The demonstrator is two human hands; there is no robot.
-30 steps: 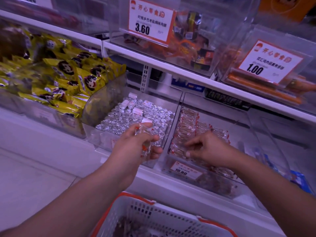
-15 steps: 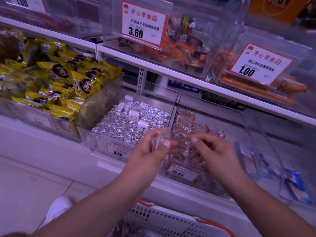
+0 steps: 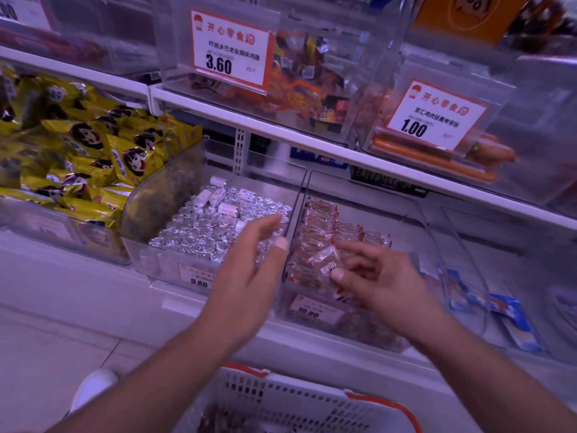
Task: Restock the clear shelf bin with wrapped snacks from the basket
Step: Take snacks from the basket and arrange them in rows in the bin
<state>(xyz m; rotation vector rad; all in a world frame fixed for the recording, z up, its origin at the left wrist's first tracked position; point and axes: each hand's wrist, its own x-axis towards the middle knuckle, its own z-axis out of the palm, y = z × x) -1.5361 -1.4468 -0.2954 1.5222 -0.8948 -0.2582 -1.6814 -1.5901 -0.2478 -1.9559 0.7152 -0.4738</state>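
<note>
A clear shelf bin (image 3: 415, 226) on the lower shelf holds rows of clear-wrapped brown snacks with red ends (image 3: 318, 226). My right hand (image 3: 374, 276) hovers over the bin's front, pinching one wrapped snack (image 3: 326, 260) between thumb and fingers. My left hand (image 3: 249, 264) is open with fingers spread, in front of the divider between this bin and the silver-sweets bin, holding nothing. A white basket with an orange rim (image 3: 281, 398) sits below my arms, with dark snacks inside.
To the left stand a bin of silver foil sweets (image 3: 212, 226) and a bin of yellow packets (image 3: 87, 157). Blue packets (image 3: 505, 314) lie in a bin at the right. An upper shelf edge (image 3: 343, 151) overhangs, with price-tagged bins. My white shoe (image 3: 93, 389) shows on the floor.
The wrapped snack passed from my left hand to my right. My left hand opened and now holds nothing; my right hand holds the snack over the bin's front.
</note>
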